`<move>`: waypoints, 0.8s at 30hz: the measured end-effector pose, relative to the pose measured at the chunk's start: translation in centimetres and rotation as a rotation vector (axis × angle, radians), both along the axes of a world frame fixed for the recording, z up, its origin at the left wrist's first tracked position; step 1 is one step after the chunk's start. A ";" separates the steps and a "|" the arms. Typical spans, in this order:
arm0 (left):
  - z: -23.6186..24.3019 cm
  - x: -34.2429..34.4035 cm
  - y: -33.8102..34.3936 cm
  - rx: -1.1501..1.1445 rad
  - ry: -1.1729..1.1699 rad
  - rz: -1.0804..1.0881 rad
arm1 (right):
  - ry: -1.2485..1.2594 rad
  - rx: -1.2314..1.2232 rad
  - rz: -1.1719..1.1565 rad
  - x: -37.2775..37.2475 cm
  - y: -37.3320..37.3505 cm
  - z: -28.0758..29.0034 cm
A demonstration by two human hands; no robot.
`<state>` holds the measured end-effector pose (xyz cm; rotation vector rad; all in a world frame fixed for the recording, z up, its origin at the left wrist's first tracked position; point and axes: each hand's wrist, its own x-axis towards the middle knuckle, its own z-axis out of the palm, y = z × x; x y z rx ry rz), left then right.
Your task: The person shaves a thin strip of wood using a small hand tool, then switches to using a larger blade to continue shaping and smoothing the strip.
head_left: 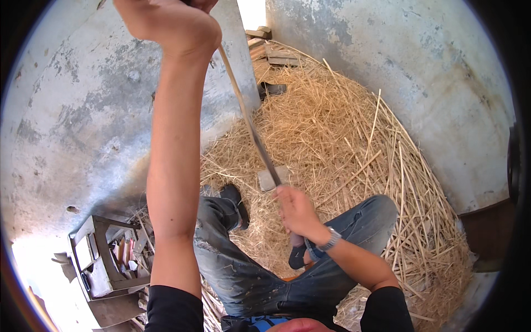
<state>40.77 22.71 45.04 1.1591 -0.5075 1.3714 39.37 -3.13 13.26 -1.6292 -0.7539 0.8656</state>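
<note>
A long, thin bamboo strip (238,91) slants between my two hands, tan at its upper end and dark grey lower down. My left hand (171,22) is raised at the top edge, its wrist bent and its fingers curled. Part of that hand is cut off, and the strip's upper end passes out of sight behind the wrist. Below, the fingers of my right hand (298,210) are closed round the strip's lower part, above my bent leg. I cannot tell whether the dark stretch beside this hand is a blade. A pale flat block (272,178) lies just behind it.
Straw and shavings (310,122) cover the floor around my legs. Many loose strips (412,205) are heaped along the right wall (442,105). At lower left a worn wooden stand (102,260) holds small items. Bricks and boards (271,52) lie at the far gap.
</note>
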 end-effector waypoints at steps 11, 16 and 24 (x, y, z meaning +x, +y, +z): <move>0.1 -6.8 7.1 0.153 0.290 -1.120 | 0.462 -0.112 -0.168 3.0 -1.3 -2.3; 0.2 -12.2 8.6 0.055 0.232 -0.996 | 0.007 0.161 -0.522 7.4 -6.6 8.1; -11.4 -18.1 14.9 -0.084 0.456 -0.185 | -0.902 -0.296 -0.992 18.9 -25.2 -2.3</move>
